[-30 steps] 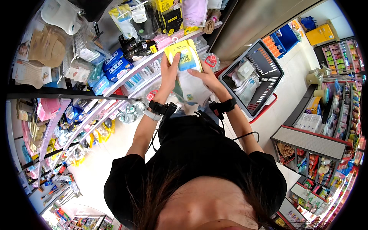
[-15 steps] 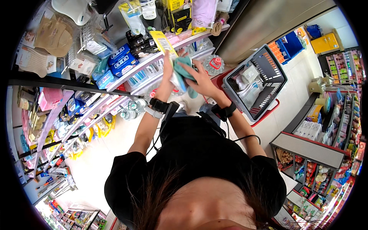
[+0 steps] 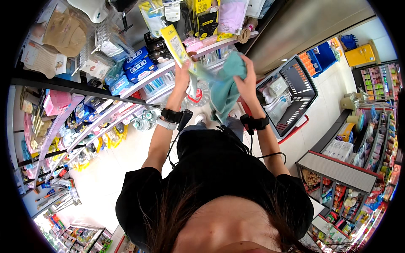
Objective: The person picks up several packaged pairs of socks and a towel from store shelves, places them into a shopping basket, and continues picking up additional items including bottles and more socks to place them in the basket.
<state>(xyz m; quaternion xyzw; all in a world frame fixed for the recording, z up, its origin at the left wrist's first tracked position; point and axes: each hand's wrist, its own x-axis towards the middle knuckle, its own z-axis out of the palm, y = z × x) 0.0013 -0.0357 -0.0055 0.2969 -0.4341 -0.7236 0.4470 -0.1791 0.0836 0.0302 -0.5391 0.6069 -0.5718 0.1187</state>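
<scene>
My left hand (image 3: 183, 72) grips a long yellow and clear package (image 3: 177, 44), raised in front of the shelves. My right hand (image 3: 246, 82) holds a teal cloth (image 3: 225, 86) that hangs down from the package's lower end. Both wrists wear black bands, and the two hands are close together, level with the white shelf edge (image 3: 157, 72).
Shelves on the left carry blue boxes (image 3: 136, 64), pink packs (image 3: 58, 101), hanging packets and hats (image 3: 63, 31). A dark shopping basket (image 3: 300, 90) with pale items stands on the floor at the right. Further shelving (image 3: 337, 173) stands at the lower right.
The yellow package has been lifted and tilted upright in my left hand. The teal cloth has come out of it and now hangs open from my right hand.
</scene>
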